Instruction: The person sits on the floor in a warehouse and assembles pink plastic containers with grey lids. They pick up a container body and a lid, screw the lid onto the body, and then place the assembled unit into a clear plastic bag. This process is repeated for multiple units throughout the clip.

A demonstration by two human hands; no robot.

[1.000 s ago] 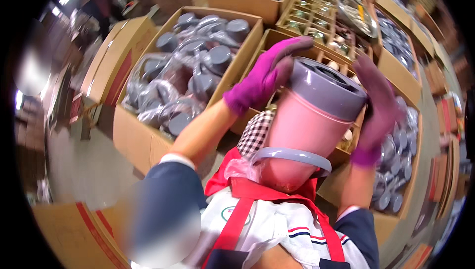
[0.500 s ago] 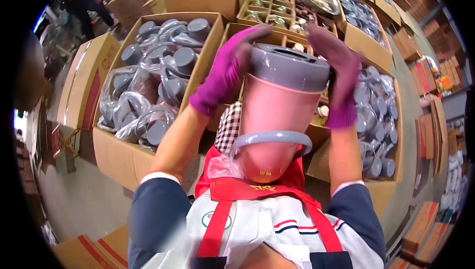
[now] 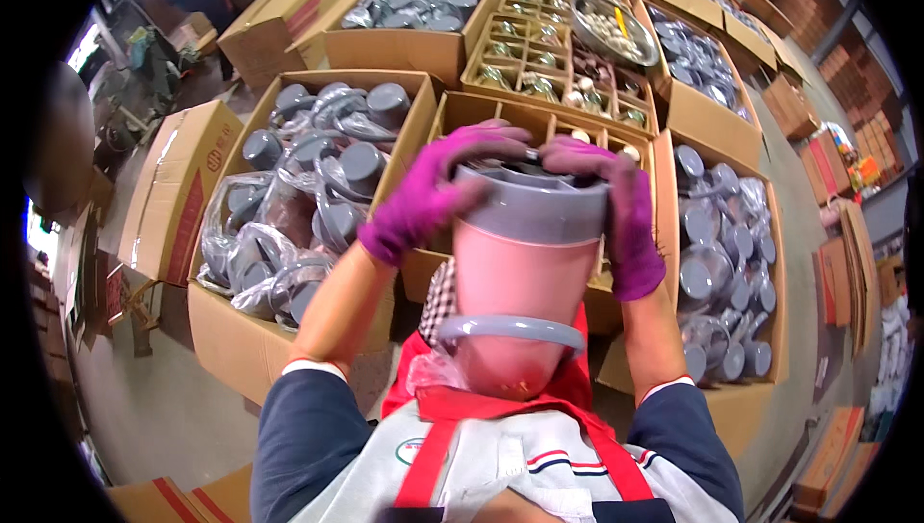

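Note:
A pink thermos jug [image 3: 525, 282] stands in front of my apron, its wide grey collar [image 3: 539, 210] uppermost and a grey carrying handle [image 3: 510, 327] looped across its lower part. Both hands wear purple gloves. My left hand [image 3: 438, 186] is closed on the left side of the grey rim, with its fingers bent over the top. From the right, my right hand [image 3: 621, 201] curls its fingers over the same rim. Between the fingertips the top of the collar looks dark and blurred; details there are hidden.
Cartons surround me: one at left [image 3: 221, 321] and one at right [image 3: 782, 331] hold grey plastic parts, some bagged. Ahead, a divided carton [image 3: 472, 66] holds glass pieces. On it rests a metal bowl [image 3: 647, 59] of small pale pieces. A closed carton [image 3: 159, 191] stands far left.
My hands have come from spread beside the collar to closed over its rim. The jug has shifted slightly left and lower in view.

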